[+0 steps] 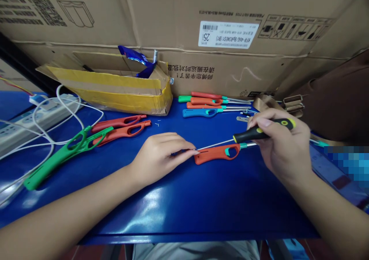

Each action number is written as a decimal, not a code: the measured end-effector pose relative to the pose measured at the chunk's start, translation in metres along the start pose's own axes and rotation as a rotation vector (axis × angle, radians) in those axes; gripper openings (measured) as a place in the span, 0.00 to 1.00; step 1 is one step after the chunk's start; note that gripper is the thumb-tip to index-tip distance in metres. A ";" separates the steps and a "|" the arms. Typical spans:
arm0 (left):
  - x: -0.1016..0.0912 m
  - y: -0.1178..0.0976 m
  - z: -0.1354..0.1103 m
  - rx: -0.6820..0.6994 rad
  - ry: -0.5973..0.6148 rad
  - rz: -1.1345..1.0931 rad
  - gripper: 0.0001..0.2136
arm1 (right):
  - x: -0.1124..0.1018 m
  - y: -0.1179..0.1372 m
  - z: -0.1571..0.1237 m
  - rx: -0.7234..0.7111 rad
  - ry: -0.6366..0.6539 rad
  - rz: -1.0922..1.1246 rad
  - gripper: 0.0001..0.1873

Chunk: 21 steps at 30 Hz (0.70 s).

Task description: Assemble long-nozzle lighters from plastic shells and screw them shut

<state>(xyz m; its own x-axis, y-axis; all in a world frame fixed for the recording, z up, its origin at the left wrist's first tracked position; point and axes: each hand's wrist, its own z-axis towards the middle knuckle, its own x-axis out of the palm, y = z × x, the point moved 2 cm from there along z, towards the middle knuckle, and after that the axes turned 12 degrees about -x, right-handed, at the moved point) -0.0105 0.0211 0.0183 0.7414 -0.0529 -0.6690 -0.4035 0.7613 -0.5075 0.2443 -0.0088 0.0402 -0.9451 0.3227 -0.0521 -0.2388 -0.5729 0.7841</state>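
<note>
My right hand [284, 144] is wrapped around the black and yellow handle of a screwdriver [250, 135]. The metal shaft points left, its tip at my left fingertips. My left hand [164, 156] is closed in a pinch at that tip; whatever sits between thumb and finger is too small to make out. Just below the shaft lies an orange gas lighter [215, 154] with a teal trigger, its metal tube running under my right hand. Its left end is close to my left fingertips. Tiny screws [157, 124] lie on the blue table [201, 202] beyond my left hand.
Several long lighters [201, 112] lie at the back. Green [66, 158] and red-orange [123, 133] handle shells are on the left, beside a power strip [34, 117] with white cables. A yellow-taped cardboard box [109, 92] stands behind. At right, a brown-clothed person [331, 94] sits close.
</note>
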 end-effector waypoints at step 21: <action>0.005 0.004 -0.003 -0.002 0.117 0.045 0.05 | 0.002 0.000 -0.005 -0.193 0.124 -0.108 0.09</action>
<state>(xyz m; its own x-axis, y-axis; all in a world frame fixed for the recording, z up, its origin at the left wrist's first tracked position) -0.0097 0.0218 0.0113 0.6550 -0.0939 -0.7498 -0.4363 0.7631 -0.4767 0.2412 -0.0124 0.0372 -0.9290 0.3021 -0.2137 -0.3669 -0.6770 0.6380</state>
